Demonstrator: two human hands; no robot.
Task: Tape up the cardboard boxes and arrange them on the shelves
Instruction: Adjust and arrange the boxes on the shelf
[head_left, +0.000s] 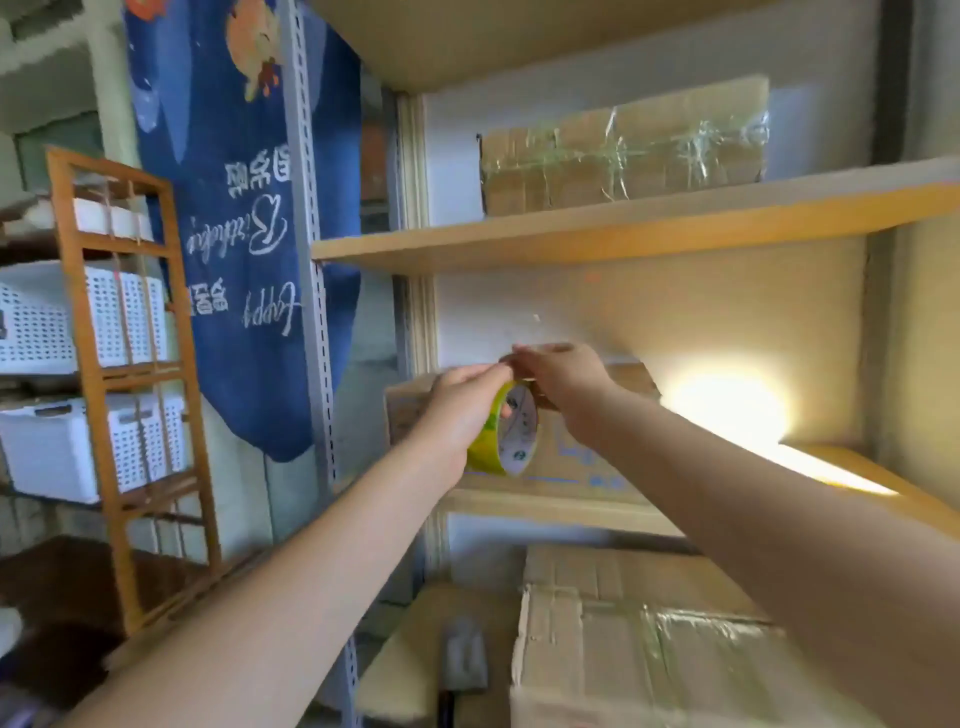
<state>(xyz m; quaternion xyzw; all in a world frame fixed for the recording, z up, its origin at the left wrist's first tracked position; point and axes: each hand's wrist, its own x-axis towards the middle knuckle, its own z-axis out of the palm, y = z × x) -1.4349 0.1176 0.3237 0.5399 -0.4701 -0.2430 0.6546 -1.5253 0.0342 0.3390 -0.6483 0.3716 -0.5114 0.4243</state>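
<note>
two bare hands meet in the middle of the frame, head view, in front of the middle shelf. left hand (457, 410) is curled round a yellow-green roll of packing tape with a white inner core (506, 434), holding it upright with the core facing right. right hand (558, 382) comes over the top of the roll, fingers pinched at the roll's upper edge where they meet the left fingertips; whether a tape end is lifted cannot be told, too blurred. hands are touching, both clamped on the roll.

behind the roll, a brown cardboard box with blue print (576, 457) sits on the light wooden middle shelf board (545, 506), mostly hidden by the hands. upper right of the frame, a brown cardboard box wrapped in shiny clear tape (623, 156) sits on the upper wooden shelf board (597, 236), against the white wall. lower right, a large brown cardboard box with clear tape across its top (649, 639) sits below the middle shelf, partly covered by the right forearm. bright light glare at right centre on the middle shelf.

left of the shelves, a grey perforated metal upright (311, 260) runs top to bottom. behind it hangs a blue fabric banner with white lettering (234, 234). far left, an orange-brown wooden rack (98, 395) holds white perforated plastic baskets (62, 322) on two levels.
</note>
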